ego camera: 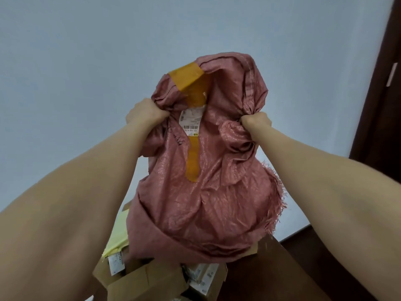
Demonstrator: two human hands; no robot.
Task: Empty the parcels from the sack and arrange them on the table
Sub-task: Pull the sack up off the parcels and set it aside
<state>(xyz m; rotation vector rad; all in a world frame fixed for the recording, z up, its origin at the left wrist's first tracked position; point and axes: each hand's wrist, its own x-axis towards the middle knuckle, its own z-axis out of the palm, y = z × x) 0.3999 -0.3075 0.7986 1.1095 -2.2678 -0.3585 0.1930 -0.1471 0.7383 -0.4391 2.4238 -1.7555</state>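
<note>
Both hands (145, 112) (256, 122) grip upended sack (206, 192)

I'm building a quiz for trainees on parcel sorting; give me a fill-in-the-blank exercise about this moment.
1. The pink woven plastic sack is held up by ____ hands, the left hand and the right hand.
2. The strips of tape stuck on the sack are ____ in colour.
3. Below the sack's open mouth lie brown ____ parcels.
4. Beside them, on the left, lies a pale ____ padded envelope.

Missing words: two; orange; cardboard; yellow
</note>
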